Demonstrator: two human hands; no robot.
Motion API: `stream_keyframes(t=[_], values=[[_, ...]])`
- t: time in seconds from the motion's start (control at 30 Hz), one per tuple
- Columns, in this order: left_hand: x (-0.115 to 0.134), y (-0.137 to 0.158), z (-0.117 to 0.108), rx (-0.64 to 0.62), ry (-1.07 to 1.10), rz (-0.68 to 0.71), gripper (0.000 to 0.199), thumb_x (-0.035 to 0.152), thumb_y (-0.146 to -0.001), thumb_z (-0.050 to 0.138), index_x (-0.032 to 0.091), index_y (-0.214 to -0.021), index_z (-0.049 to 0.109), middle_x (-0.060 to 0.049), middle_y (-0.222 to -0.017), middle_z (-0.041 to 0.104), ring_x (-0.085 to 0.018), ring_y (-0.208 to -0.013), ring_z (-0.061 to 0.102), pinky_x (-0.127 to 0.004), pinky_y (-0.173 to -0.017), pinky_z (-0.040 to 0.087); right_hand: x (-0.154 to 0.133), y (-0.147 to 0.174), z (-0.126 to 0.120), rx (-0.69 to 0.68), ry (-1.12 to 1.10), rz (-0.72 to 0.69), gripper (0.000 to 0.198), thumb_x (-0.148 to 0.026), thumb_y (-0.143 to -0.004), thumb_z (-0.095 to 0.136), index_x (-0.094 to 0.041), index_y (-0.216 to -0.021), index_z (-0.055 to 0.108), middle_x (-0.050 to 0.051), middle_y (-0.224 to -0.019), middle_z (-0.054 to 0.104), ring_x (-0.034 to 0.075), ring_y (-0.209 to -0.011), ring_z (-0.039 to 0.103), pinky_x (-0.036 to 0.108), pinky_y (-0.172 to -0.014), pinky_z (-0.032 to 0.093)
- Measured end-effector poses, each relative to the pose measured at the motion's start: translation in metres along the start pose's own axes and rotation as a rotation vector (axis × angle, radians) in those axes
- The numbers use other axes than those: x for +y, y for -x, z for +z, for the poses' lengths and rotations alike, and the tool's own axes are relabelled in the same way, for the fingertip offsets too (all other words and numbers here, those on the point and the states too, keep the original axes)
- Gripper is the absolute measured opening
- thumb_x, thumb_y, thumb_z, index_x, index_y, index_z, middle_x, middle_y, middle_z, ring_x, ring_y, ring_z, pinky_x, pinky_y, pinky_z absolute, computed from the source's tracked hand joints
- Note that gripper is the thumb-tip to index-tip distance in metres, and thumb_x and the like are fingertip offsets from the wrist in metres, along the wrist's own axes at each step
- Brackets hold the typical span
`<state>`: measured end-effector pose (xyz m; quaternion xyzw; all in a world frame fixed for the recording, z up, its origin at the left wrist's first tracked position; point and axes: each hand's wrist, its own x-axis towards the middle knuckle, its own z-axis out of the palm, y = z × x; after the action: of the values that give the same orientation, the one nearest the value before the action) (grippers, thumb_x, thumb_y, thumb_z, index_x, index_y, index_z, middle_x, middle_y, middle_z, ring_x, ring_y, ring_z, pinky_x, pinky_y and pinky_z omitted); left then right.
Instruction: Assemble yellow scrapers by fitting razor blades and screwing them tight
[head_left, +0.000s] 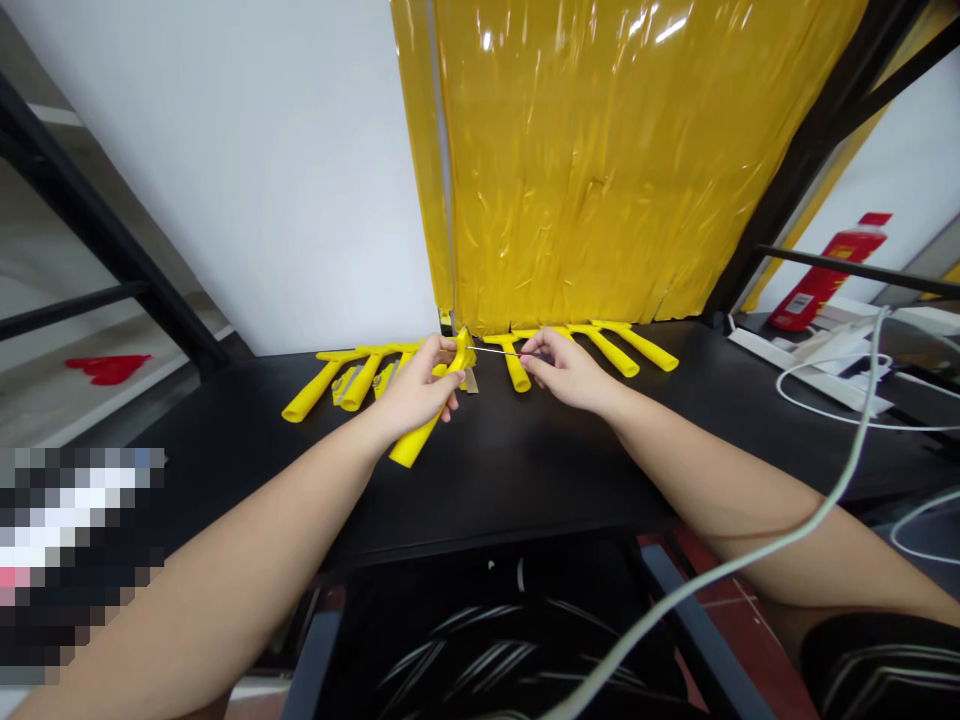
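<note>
My left hand [427, 390] is closed round a yellow T-shaped plastic handle [415, 442], its hollow end pointing toward me. A screwdriver [496, 350] with a thin metal shaft is pinched in my right hand [562, 368], which covers most of its grip. The shaft's tip points left at the head of the yellow handle; whether it sits in a screw is too small to tell. Left of my hands lie several like handles [309, 392], some with yellow-and-grey pieces [345, 385] between them. More handles [613, 352] lie to the right, one [517, 373] just below the shaft.
Everything rests on a black tabletop [495, 480]. Behind it stand a white panel [300, 180] and a yellow plastic sheet [592, 180]. A red bottle [829, 275] and white cables [862, 420] are at the right. One cable crosses in front of my right forearm.
</note>
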<state>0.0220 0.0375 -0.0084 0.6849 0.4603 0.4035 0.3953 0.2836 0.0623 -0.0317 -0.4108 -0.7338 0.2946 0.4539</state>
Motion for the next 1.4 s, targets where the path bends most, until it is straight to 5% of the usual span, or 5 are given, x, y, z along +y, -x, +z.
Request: stream_keyframes(t=[0.5, 0.77, 0.97, 1.23, 1.4], values=[[0.001, -0.001, 0.001, -0.007, 0.027, 0.002, 0.033, 0.017, -0.092, 0.068, 0.023, -0.12, 0.05, -0.016, -0.143, 0.062, -0.005, -0.052, 0.064, -0.02, -0.042, 0.052, -0.004, 0.002, -0.003, 0.049, 0.173, -0.058, 0.018, -0.039, -0.096, 0.065, -0.022, -0.1, 0.059, 0.002, -0.087, 0.066, 0.015, -0.066, 0.052, 0.032, -0.066, 0.043], [0.003, 0.0, 0.003, -0.005, 0.008, 0.017, 0.028, 0.015, -0.094, 0.062, 0.023, -0.118, 0.05, -0.017, -0.152, 0.057, -0.004, -0.05, 0.063, -0.02, -0.039, 0.052, -0.013, 0.002, -0.003, -0.025, 0.192, -0.039, 0.05, -0.056, -0.107, 0.043, -0.02, -0.079, 0.064, 0.001, -0.063, 0.054, 0.017, -0.061, 0.052, 0.031, -0.062, 0.04], [0.003, 0.0, 0.003, 0.013, 0.007, 0.022, 0.028, 0.015, -0.094, 0.062, 0.022, -0.117, 0.049, -0.016, -0.145, 0.062, -0.005, -0.05, 0.063, -0.021, -0.039, 0.053, -0.011, 0.008, 0.001, -0.048, 0.075, -0.118, 0.026, -0.045, -0.095, 0.068, -0.023, -0.102, 0.056, -0.004, -0.073, 0.055, 0.014, -0.062, 0.047, 0.028, -0.062, 0.039], [0.0, -0.001, 0.003, 0.002, -0.005, 0.035, 0.025, 0.018, -0.094, 0.063, 0.023, -0.114, 0.05, -0.016, -0.154, 0.055, -0.005, -0.05, 0.063, -0.022, -0.038, 0.052, -0.012, 0.002, -0.005, -0.038, 0.183, -0.033, 0.047, -0.054, -0.105, 0.045, -0.021, -0.077, 0.061, -0.001, -0.065, 0.052, 0.016, -0.062, 0.048, 0.03, -0.062, 0.036], [0.0, -0.003, 0.001, 0.017, 0.029, 0.039, 0.028, 0.017, -0.093, 0.064, 0.023, -0.115, 0.048, -0.015, -0.142, 0.063, -0.005, -0.051, 0.063, -0.019, -0.04, 0.052, -0.013, 0.007, -0.002, -0.046, 0.092, -0.119, 0.025, -0.045, -0.095, 0.067, -0.023, -0.101, 0.056, -0.004, -0.074, 0.056, 0.015, -0.063, 0.047, 0.029, -0.063, 0.039]])
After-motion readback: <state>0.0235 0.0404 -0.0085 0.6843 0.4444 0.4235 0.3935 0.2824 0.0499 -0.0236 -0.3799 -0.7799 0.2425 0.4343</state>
